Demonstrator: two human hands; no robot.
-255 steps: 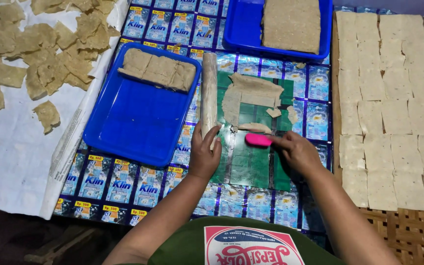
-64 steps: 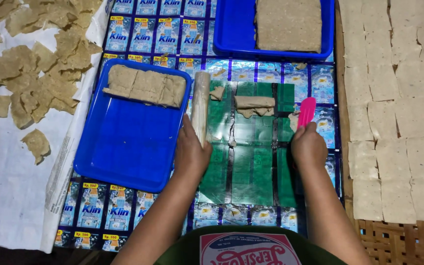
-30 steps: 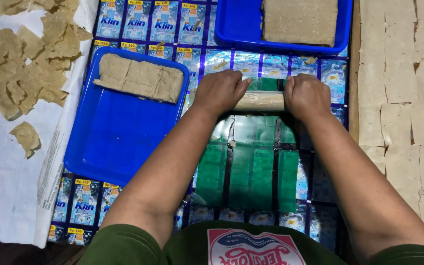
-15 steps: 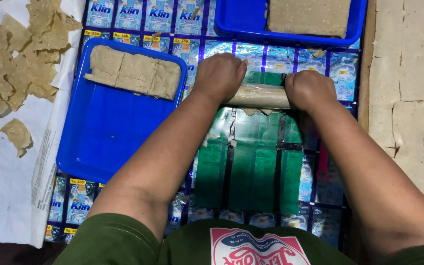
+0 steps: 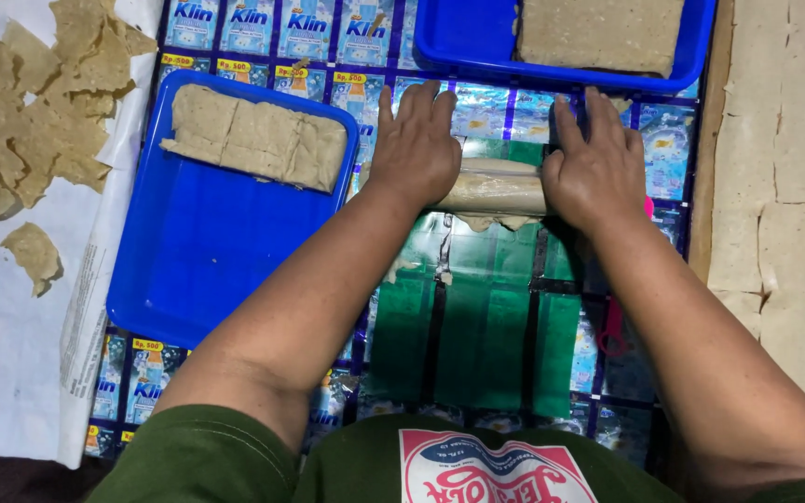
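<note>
My left hand and my right hand press palms down on the two ends of a pale rolling pin that lies crosswise on a shiny mat of joined sachet wrappers. Beige dough sticks out from under the pin's near side. Fingers of both hands point away from me and lie flat over the pin. A pink tool peeks out just right of my right wrist, mostly hidden.
A blue tray at left holds a slab of cut dough. Another blue tray at the back holds a thick dough block. Thin dough scraps lie on white paper at left. Flat dough squares cover a rack at right.
Both hands took hold of the rolling pin laid crosswise and have rolled it over the dough. The pink tool left my right hand and now lies beside it.
</note>
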